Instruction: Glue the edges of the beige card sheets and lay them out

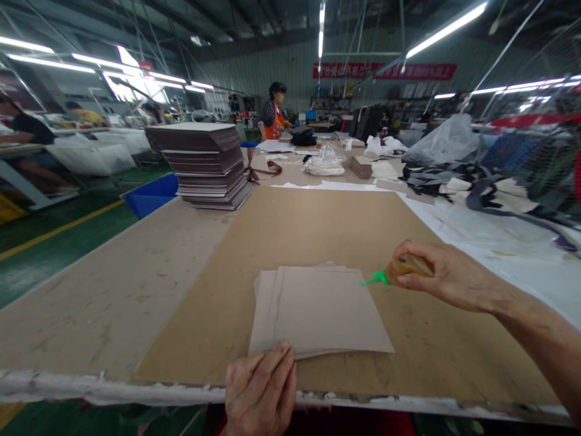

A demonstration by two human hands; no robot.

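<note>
Several light grey-beige sheets [324, 312] lie in a loose, slightly fanned pile on a brown board [318, 224]. With my right hand [436, 275] I grip an amber glue bottle [411, 269], tilted so that its thin green nozzle points left. The nozzle tip is at the top right part of the pile; whether it touches the sheet I cannot tell. My left hand [263, 384] rests at the table's front edge, fingers together, its fingertips on the lower left edge of the sheets. Whether anything is pinched under those fingers is hidden.
A tall stack of dark-edged boards [209, 163] stands at the back left, beside a blue bin [152, 194]. Dark fabric strips [454, 181] and plastic bags [445, 139] cover the right side. A person in an orange apron [273, 127] stands beyond the table.
</note>
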